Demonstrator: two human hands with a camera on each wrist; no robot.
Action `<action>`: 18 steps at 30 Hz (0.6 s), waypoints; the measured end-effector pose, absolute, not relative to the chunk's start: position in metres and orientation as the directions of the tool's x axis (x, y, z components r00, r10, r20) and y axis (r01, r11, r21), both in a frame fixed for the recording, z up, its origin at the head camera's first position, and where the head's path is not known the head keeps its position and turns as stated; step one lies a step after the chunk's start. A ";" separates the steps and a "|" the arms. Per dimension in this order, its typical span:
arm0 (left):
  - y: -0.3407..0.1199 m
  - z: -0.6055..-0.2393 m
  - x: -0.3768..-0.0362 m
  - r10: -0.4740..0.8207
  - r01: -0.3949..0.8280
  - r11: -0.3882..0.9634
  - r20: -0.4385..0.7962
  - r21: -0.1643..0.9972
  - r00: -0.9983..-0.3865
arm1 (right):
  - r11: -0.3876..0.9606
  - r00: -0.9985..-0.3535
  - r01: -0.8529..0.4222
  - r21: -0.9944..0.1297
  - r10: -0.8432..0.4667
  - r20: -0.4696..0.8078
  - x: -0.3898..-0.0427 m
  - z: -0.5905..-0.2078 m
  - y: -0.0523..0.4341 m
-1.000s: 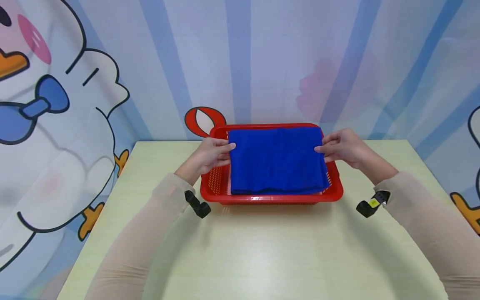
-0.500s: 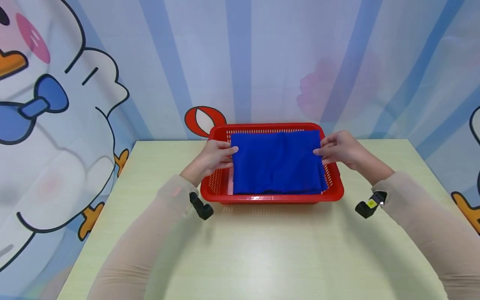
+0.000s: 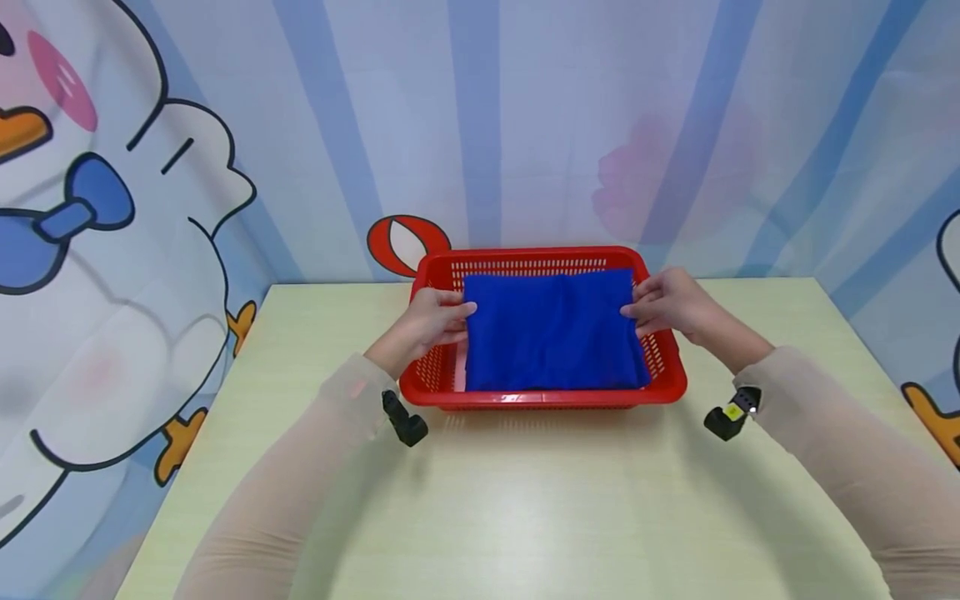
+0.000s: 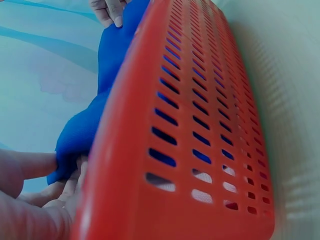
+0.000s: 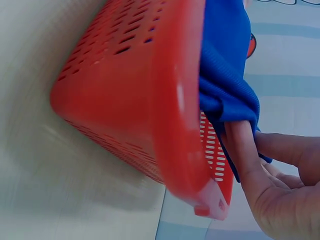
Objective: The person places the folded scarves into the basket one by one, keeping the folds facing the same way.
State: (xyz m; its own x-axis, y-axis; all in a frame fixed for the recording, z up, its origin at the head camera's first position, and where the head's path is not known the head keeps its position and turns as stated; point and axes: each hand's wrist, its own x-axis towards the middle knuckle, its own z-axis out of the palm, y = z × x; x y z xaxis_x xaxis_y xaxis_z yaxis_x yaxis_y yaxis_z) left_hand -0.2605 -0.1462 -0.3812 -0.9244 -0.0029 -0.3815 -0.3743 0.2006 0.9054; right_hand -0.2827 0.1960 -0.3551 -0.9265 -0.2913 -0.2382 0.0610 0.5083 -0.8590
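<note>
A blue folded cloth point(image 3: 551, 337) lies spread within the red plastic basket point(image 3: 540, 398) in the head view. My left hand point(image 3: 431, 321) pinches its far left corner, thumb on top and fingers underneath. At the far right corner, my right hand point(image 3: 667, 304) pinches the cloth the same way. The right wrist view shows the cloth point(image 5: 227, 85) draped over the fingers of the right hand point(image 5: 280, 185), just past the basket rim point(image 5: 180, 100). In the left wrist view the left hand point(image 4: 40, 195) grips a bunched edge of the cloth point(image 4: 82, 130). Something pale pink point(image 3: 460, 367) shows beneath the cloth.
The basket stands near the far edge of a pale wooden table point(image 3: 540, 500), close to a printed backdrop point(image 3: 547, 125) with blue stripes and cartoon figures. Small black cameras point(image 3: 405, 421) are strapped at both sleeves.
Both hands have lowered the cloth's far edge toward me and down into the basket, moving slightly inward. More of the basket's back wall now shows behind the cloth.
</note>
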 end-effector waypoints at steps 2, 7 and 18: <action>-0.147 -0.382 -0.260 0.000 -0.376 0.202 -0.384 0.904 -0.923 | 0.519 -0.927 0.054 -0.853 -0.292 -0.236 -0.282 -0.357 0.194; -0.148 -0.382 -0.258 0.016 -0.373 0.217 -0.385 0.902 -0.923 | 0.539 -0.928 0.046 -0.841 -0.287 -0.236 -0.281 -0.361 0.190; -0.156 -0.376 -0.251 0.047 -0.316 0.272 -0.341 0.909 -0.939 | 0.494 -0.921 0.062 -0.867 -0.307 -0.241 -0.276 -0.352 0.196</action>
